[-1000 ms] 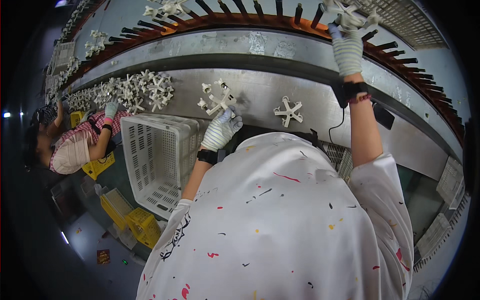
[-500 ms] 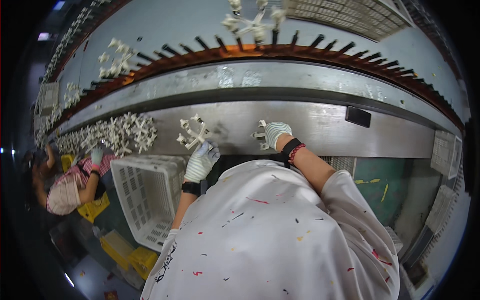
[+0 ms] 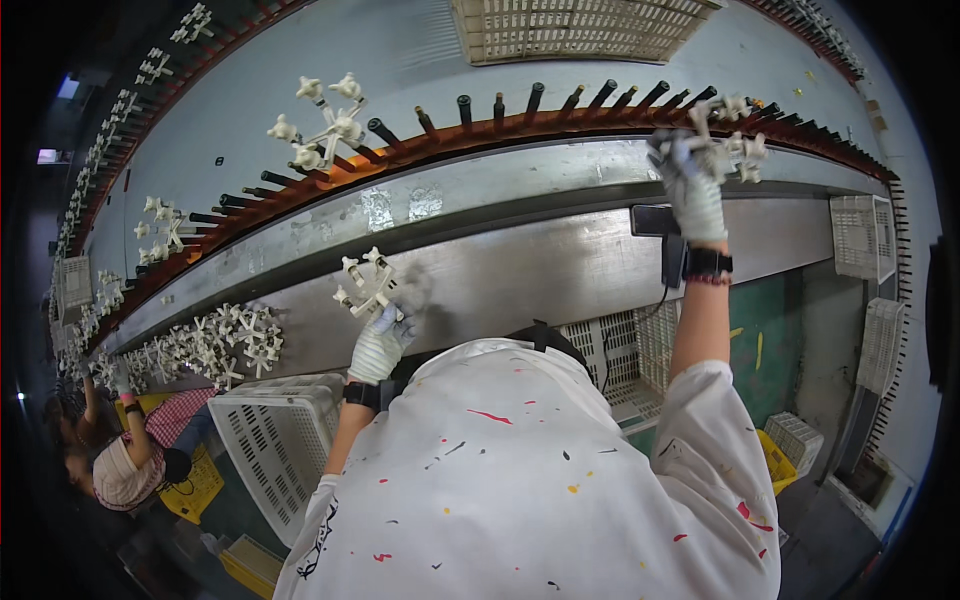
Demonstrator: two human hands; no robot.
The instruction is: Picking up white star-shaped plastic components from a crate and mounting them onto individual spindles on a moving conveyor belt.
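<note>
Both of my hands wear striped knit gloves. My left hand (image 3: 378, 350) is closed on a white branched plastic part (image 3: 368, 288) with knobbed arms, held over the metal bench. Stretched out to the far right, my right hand (image 3: 697, 205) grips another branched plastic part (image 3: 738, 158), which is at the row of dark upright pegs (image 3: 536, 98). Motion blur smears that hand's fingertips, and I cannot tell whether its part touches a peg. One more such part (image 3: 330, 135) sits on the pegs at the upper left.
A heap of white branched parts (image 3: 215, 340) lies at the bench's left end. A dark phone-like slab (image 3: 652, 220) rests on the metal bench (image 3: 520, 255). White crates (image 3: 265, 450) stand below. At far left a co-worker (image 3: 130, 465) reaches toward the bench.
My right hand has moved up and right from the bench to the pegs with a branched part. The left hand keeps its part. The view has shifted, and pegged parts have moved left in it.
</note>
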